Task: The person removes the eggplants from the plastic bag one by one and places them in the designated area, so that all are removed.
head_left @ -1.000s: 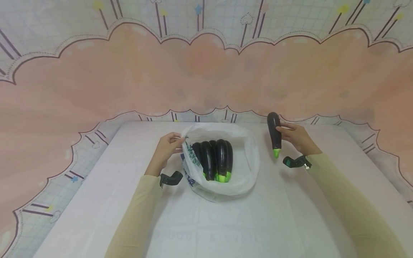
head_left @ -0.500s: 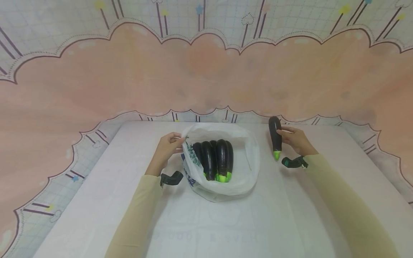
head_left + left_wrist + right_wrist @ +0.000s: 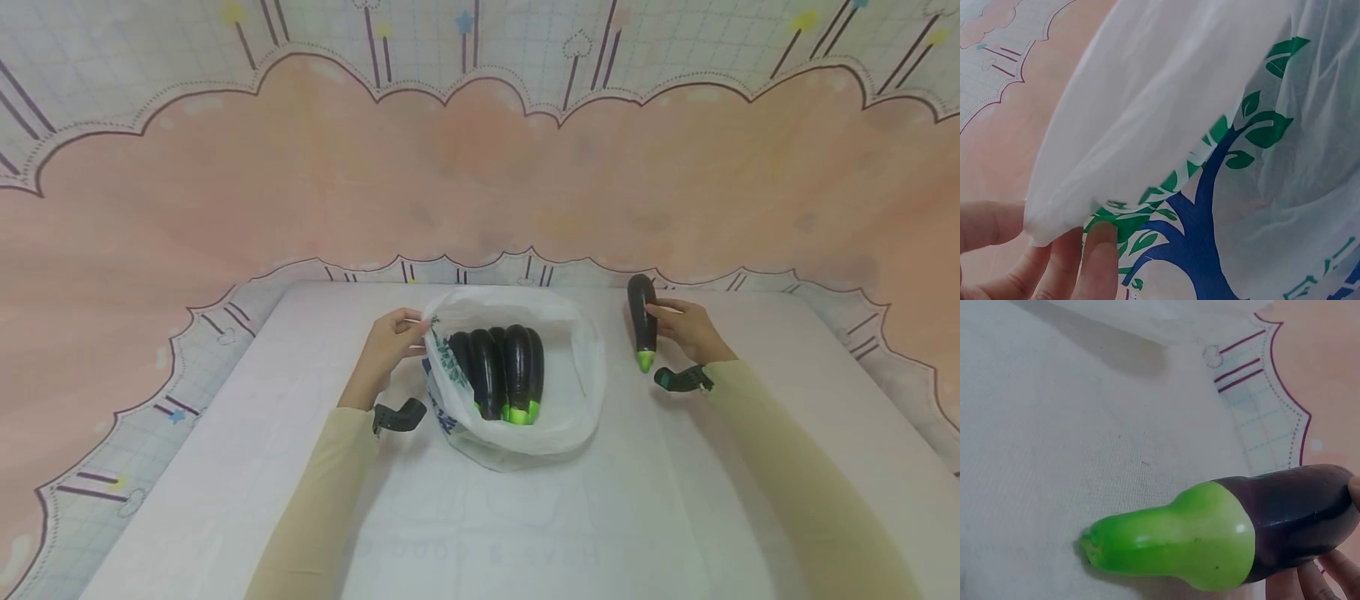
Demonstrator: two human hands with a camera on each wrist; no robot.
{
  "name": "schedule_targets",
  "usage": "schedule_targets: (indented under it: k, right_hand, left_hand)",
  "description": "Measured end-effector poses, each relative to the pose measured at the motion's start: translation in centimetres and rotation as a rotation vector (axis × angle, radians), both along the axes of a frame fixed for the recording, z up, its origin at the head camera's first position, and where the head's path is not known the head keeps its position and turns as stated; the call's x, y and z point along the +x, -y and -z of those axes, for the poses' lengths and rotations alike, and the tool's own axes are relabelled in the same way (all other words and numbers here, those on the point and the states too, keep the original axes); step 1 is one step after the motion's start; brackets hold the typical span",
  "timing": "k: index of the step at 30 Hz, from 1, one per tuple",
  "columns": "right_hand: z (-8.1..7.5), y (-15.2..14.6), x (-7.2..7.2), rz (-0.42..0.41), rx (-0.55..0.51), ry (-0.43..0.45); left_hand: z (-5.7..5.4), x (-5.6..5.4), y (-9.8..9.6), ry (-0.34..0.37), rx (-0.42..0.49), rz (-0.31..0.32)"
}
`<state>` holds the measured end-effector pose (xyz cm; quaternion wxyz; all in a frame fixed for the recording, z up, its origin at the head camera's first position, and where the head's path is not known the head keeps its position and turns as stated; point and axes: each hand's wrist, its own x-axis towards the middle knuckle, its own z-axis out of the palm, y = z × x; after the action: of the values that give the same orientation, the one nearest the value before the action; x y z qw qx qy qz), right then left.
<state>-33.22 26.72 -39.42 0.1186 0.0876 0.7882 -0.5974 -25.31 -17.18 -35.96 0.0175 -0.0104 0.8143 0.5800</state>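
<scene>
A white plastic bag [image 3: 517,446] stands with its mouth spread wide in the middle of the table, several dark eggplants [image 3: 487,375] lying side by side inside it. My left hand [image 3: 386,346] pinches the bag's rim on its left side. In the left wrist view, thumb and fingers [image 3: 1100,256] hold the folded edge of the bag [image 3: 1166,112], which bears a green and blue tree print. Off to the bag's right, my right hand [image 3: 693,327] grips one eggplant [image 3: 642,323] by its dark body. Its green stem end [image 3: 1172,537] points toward me, close over the tabletop.
A white cloth covers the table [image 3: 480,525]. Behind its far edge rises a patterned orange and white backdrop [image 3: 480,183]. Small black wrist cameras sit at the left wrist [image 3: 399,415] and right wrist [image 3: 681,380].
My right hand has lowered the eggplant a little and brought it slightly nearer to me. The left hand and the bag have stayed in place.
</scene>
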Motion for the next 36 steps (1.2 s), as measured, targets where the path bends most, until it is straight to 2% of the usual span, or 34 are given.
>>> schedule_targets:
  k: [10,15,25,36]
  right_hand:
    - [-0.1,0.2,0.2,-0.028,0.015,-0.005]
    - [0.4,0.3,-0.1,-0.003,0.006,-0.015]
    - [1.2,0.3,-0.2,0.022,0.072,-0.022]
    - [1.3,0.6,-0.1,0.016,0.154,-0.007]
  left_hand:
    - [-0.1,0.0,0.1,-0.001,0.01,0.002]
    - [-0.1,0.1,0.1,-0.006,0.005,0.003]
    - [0.1,0.0,0.2,-0.005,-0.01,-0.001]
    - [0.2,-0.2,0.3,-0.008,-0.02,-0.012]
